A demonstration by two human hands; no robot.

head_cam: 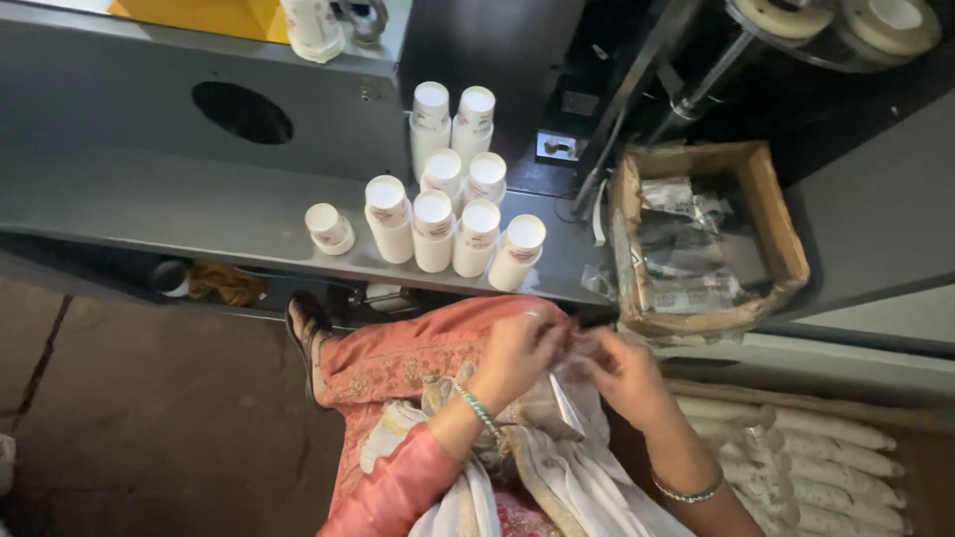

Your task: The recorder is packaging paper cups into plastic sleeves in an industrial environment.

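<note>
Left hand and right hand meet over the lap, fingers pinched together on a small clear plastic wrapper; what it holds cannot be told. Just beyond the hands, cluster of white cylindrical plastic bottles on grey metal shelf. Right of bottles: brown cardboard box of clear packets

Small clear plastic pouch pinched between fingertips of left hand and right hand, just above the lap. Thin, crinkled, glossy; contents too small to tell. Held close below the worktop edge, near the row of white bottles.
</note>
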